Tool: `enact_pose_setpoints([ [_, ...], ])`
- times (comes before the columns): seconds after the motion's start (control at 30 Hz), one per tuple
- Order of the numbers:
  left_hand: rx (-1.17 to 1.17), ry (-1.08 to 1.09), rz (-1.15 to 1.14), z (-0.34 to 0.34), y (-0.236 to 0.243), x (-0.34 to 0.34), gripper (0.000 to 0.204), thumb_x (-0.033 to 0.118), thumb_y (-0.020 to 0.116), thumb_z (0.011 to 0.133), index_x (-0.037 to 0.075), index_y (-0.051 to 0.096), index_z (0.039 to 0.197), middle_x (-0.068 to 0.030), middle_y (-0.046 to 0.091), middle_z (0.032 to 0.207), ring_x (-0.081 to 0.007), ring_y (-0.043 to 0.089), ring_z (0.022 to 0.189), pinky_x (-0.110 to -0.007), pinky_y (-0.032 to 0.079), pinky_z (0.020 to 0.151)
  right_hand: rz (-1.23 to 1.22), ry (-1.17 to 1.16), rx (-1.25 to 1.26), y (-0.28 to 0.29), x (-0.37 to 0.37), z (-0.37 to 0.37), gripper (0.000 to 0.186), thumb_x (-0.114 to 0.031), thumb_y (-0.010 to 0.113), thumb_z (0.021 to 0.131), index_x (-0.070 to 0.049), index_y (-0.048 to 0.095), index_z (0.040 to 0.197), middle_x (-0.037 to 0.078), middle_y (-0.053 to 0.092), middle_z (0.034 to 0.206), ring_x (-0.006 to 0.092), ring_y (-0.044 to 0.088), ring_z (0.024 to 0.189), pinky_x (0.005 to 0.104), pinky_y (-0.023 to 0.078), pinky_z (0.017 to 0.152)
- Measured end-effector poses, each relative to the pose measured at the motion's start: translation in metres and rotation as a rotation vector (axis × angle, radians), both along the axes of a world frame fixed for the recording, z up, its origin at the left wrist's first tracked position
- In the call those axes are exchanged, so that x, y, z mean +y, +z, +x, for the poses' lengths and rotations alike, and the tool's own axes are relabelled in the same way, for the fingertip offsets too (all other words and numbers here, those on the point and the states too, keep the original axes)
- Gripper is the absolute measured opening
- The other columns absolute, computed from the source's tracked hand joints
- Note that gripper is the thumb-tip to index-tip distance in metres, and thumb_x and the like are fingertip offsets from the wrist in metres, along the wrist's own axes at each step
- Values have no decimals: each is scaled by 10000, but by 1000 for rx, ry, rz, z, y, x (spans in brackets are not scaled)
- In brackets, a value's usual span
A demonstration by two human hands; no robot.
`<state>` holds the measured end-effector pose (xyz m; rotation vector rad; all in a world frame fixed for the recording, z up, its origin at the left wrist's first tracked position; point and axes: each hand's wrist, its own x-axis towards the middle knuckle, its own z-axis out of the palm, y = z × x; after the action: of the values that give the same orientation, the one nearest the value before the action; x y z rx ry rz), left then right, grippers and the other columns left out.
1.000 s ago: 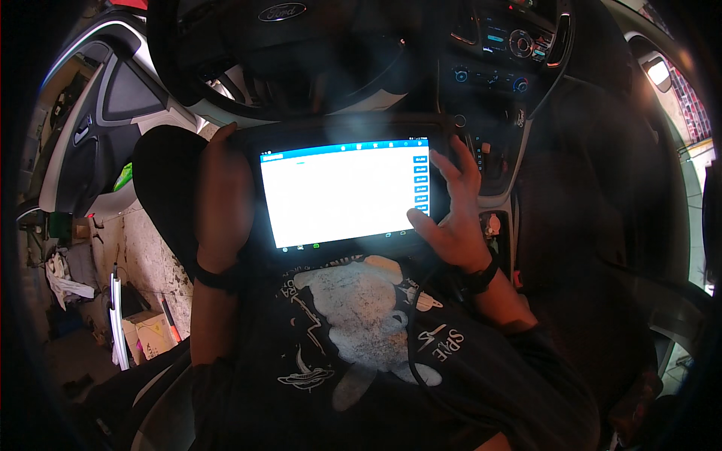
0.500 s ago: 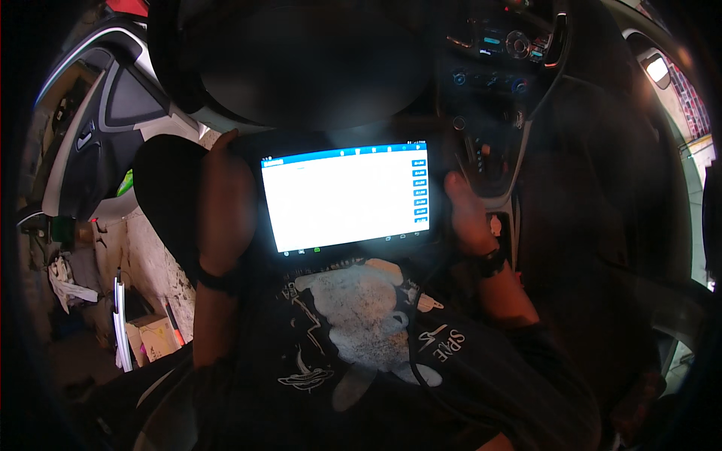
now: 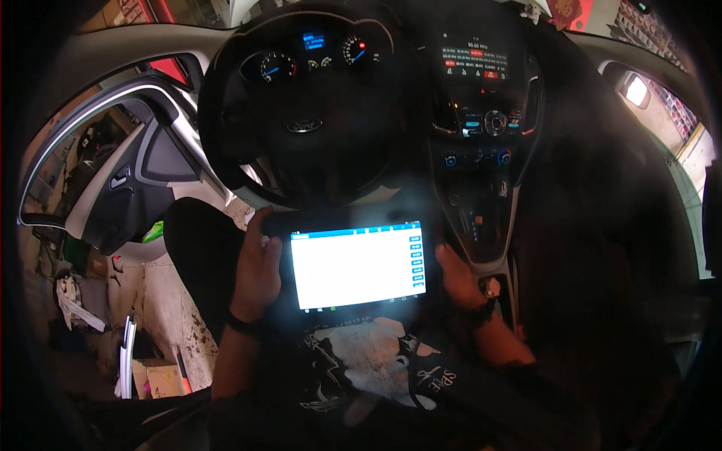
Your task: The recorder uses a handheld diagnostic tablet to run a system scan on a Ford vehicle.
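Observation:
A dark-cased tablet (image 3: 353, 270) with a bright, mostly white screen lies across my lap, tilted towards me. Along its top runs a blue bar, and a column of small blue buttons lines the right side of the screen. My left hand (image 3: 257, 274) grips the tablet's left edge, thumb on the front. On the opposite edge, my right hand (image 3: 457, 278) holds the case with its thumb on the front. The fingers behind the tablet are hidden. A dark band circles each wrist.
Just beyond the tablet is the steering wheel (image 3: 304, 128), with lit gauges behind it. The centre console (image 3: 481, 161) with a lit screen and gear selector (image 3: 477, 222) is to the right. At left, the car door (image 3: 124, 184) stands open over a floor with a cardboard box (image 3: 162, 379).
The view has tilted up, so the steering wheel, gauges and console screen now show and the tablet sits lower in the picture. Both hands still hold the tablet.

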<state>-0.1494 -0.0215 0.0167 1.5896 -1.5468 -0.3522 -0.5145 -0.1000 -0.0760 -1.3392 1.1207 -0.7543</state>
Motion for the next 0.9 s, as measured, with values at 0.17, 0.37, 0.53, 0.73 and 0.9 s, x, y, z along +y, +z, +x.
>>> enact_pose_setpoints([
  [0.17, -13, 11, 19, -8, 7, 4, 507, 216, 481, 1041, -22, 412, 1485, -220, 644, 1189, -273, 648, 970, -372, 498, 889, -7, 23, 5, 9, 3, -1, 657, -457, 435, 1088, 85, 446, 1459, 210, 568, 1418, 284, 512, 1340, 372, 366, 1135],
  [0.37, 61, 15, 64, -10, 10, 7, 504, 192, 485, 1032, -12, 416, 1488, -244, 612, 1296, -310, 636, 1145, -376, 474, 992, -14, -16, 140, -32, -3, -8, 797, -543, 433, 1063, 113, 362, 1510, 277, 463, 1526, 328, 412, 1455, 382, 296, 1203],
  [0.53, -2, 12, -13, -9, 11, 9, 506, 207, 477, 1039, -22, 414, 1486, -252, 573, 1373, -346, 595, 1247, -387, 442, 1056, -35, -14, 107, -28, 1, 0, 728, -504, 430, 1078, 83, 382, 1506, 250, 489, 1503, 311, 446, 1417, 380, 319, 1180],
  [0.73, 68, -27, -24, -5, 1, 4, 508, 237, 464, 1054, -41, 412, 1477, -252, 567, 1377, -339, 578, 1265, -378, 424, 1074, 1, 17, -114, 3, 4, 0, 723, -486, 461, 1076, 77, 367, 1521, 207, 507, 1491, 262, 468, 1381, 361, 346, 1155],
  [0.9, 191, -32, 45, -8, 4, 8, 503, 240, 457, 1059, -42, 411, 1473, -246, 567, 1371, -322, 568, 1272, -367, 412, 1083, 72, -11, 34, -17, 3, -1, 864, -541, 492, 1049, 138, 281, 1539, 241, 448, 1541, 264, 418, 1434, 349, 315, 1185],
])
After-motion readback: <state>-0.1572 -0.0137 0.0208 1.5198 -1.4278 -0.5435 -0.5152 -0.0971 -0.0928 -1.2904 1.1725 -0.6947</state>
